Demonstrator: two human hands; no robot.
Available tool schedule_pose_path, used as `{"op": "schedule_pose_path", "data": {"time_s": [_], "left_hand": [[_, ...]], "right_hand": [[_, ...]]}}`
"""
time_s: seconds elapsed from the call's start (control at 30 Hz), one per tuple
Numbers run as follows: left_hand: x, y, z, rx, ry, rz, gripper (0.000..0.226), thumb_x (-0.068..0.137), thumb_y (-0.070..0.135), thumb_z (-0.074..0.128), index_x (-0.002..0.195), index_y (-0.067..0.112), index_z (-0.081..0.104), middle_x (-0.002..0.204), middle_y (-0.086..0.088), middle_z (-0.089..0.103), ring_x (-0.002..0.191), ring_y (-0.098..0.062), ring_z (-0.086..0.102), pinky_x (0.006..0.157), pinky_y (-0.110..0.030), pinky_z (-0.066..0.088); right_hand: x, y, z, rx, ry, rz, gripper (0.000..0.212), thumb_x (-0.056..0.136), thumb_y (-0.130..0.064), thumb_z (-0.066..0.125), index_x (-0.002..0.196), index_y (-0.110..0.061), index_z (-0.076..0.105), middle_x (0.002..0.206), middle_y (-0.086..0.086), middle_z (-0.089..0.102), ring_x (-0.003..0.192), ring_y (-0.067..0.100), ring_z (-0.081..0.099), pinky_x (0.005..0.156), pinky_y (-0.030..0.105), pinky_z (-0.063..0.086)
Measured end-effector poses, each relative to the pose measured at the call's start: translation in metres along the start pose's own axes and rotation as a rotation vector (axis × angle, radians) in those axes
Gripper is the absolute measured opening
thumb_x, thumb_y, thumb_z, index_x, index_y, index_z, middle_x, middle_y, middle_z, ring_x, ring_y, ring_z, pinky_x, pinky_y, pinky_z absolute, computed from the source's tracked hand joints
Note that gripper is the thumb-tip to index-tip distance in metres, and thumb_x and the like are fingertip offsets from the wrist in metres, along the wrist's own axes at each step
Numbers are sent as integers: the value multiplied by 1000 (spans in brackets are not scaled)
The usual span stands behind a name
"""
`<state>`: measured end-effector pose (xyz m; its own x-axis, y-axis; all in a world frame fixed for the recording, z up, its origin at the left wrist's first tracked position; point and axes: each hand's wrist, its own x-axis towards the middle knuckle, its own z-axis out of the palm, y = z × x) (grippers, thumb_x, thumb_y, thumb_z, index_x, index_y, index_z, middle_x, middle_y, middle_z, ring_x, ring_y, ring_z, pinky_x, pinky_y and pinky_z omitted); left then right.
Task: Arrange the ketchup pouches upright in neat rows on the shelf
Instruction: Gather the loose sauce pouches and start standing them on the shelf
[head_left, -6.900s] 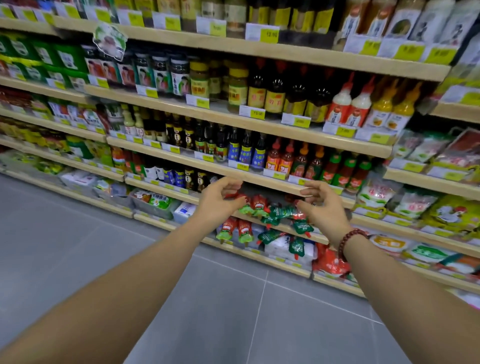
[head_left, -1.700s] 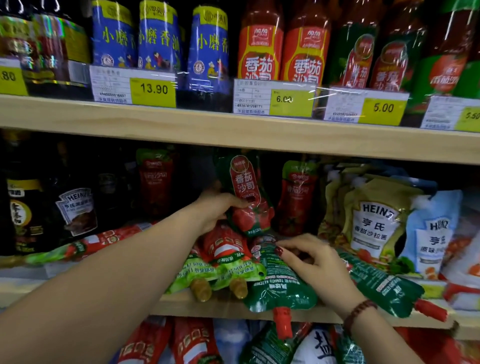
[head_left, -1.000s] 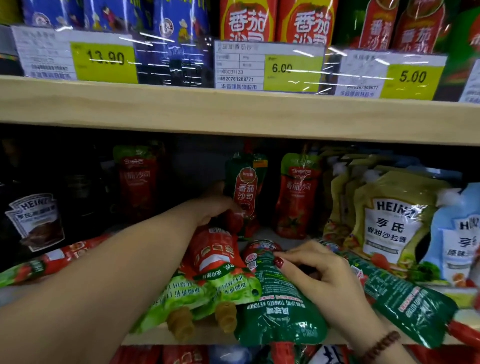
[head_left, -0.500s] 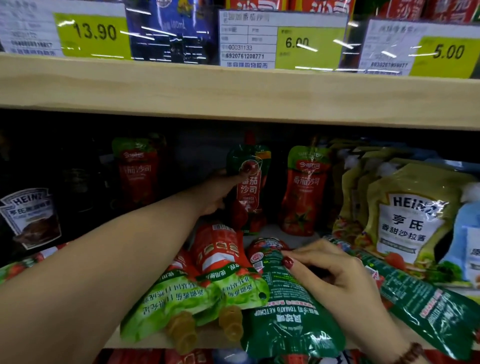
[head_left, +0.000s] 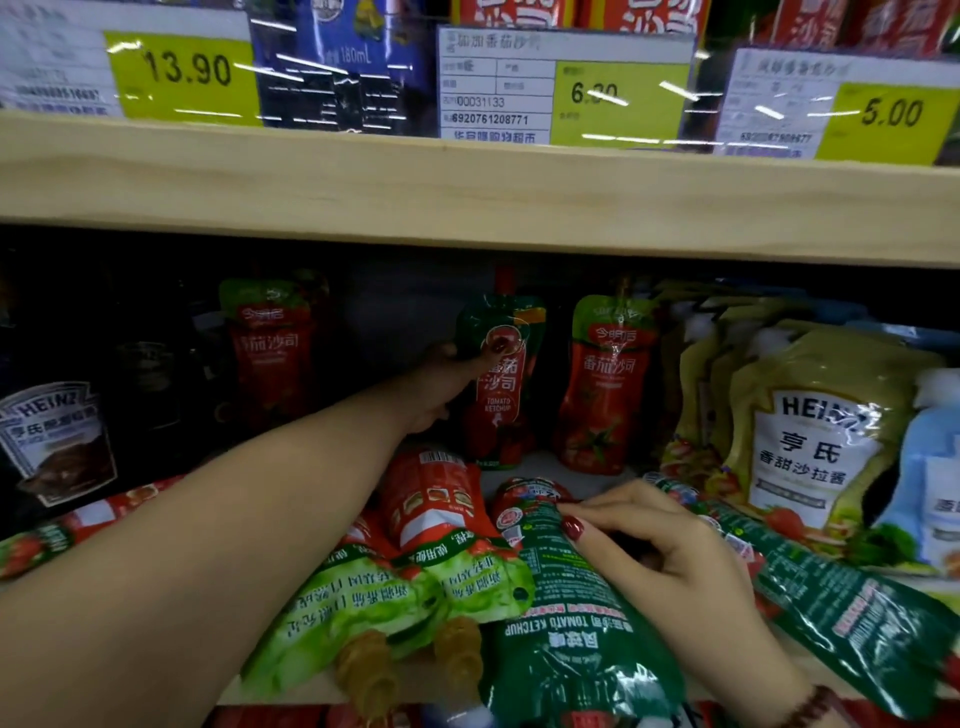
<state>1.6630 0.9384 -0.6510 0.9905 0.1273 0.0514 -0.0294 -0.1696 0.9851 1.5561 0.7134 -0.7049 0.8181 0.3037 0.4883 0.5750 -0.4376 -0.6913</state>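
the right hand (head_left: 670, 561) rests fingers curled on a dark green pouch (head_left: 571, 623) lying flat, spout toward the shelf (head_left: 810, 670) front edge. farther back, the left hand (head_left: 447, 384) pinches a red and green ketchup pouch (head_left: 501, 374), thumb on front, standing tall, spout up, beside another upright pouch (head_left: 605, 384).

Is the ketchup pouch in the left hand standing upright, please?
Upright: the ketchup pouch stands spout-up at the shelf's back, left hand gripping its side.

Wooden shelf (head_left: 311, 693) under upright and toppled ketchup pouches (head_left: 605, 384)
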Motion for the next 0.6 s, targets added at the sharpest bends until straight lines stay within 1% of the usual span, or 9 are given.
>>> {"op": "schedule_pose_path", "data": {"time_s": [0.07,0.17,0.3,0.4,0.43,0.5,0.53,0.57,0.6], "left_hand": [[-2,1,0,33,35,2,46,85,43,58,123,17,52,130,-7,57,115,-23,51,96,-41,35],[-6,3,0,88,73,-2,44,85,42,59,121,16,53,128,-8,57,106,-19,50,89,-36,39],[-20,10,1,114,66,-37,54,85,43,60,129,16,46,135,-9,52,121,-26,48,93,-38,41],[-30,18,1,100,86,-20,59,83,48,59,132,18,45,129,-3,53,118,-23,49,89,-33,41],[-33,19,0,83,108,-2,50,84,47,58,125,20,50,119,0,56,110,-19,52,85,-29,42],[-39,23,0,22,198,66,15,86,39,60,94,27,58,92,8,58,84,-9,55,69,-24,43],[-41,25,0,-5,256,104,10,85,35,62,80,29,56,84,9,57,77,-7,53,65,-24,43],[-44,26,2,-6,315,135,14,83,32,65,75,27,56,81,8,58,75,-9,54,68,-26,46],[-44,26,3,8,375,160,13,81,30,68,76,23,58,84,4,60,79,-12,57,75,-29,49]], "right_hand": [[0,0,0,-7,1,2,29,68,-69,50,89,-57,66,93,-25,64,90,-2,60,74,40,52],[-1,-1,0,-18,-1,7,29,68,-70,50,89,-57,65,92,-26,64,89,-4,60,75,39,52],[-2,-3,-2,-29,-1,27,29,66,-73,48,85,-59,64,91,-29,62,89,-7,58,75,36,51],[-3,-6,-3,-36,2,29,27,65,-74,46,81,-61,64,91,-30,61,87,-8,58,75,34,51],[-4,-6,-3,-41,2,30,26,65,-74,45,79,-61,63,91,-30,61,87,-8,58,75,34,51],[-6,-7,-4,-44,10,34,27,65,-76,44,78,-62,63,91,-30,61,87,-8,58,75,34,50],[-7,-7,-4,-45,16,36,27,65,-76,44,78,-62,63,91,-31,61,87,-8,58,76,33,50],[-7,-7,-4,-50,18,38,26,65,-76,44,79,-63,62,91,-31,61,87,-8,57,76,33,50],[-7,-7,-4,-55,17,40,25,66,-75,46,80,-63,62,91,-32,61,87,-9,57,76,32,50]]}}
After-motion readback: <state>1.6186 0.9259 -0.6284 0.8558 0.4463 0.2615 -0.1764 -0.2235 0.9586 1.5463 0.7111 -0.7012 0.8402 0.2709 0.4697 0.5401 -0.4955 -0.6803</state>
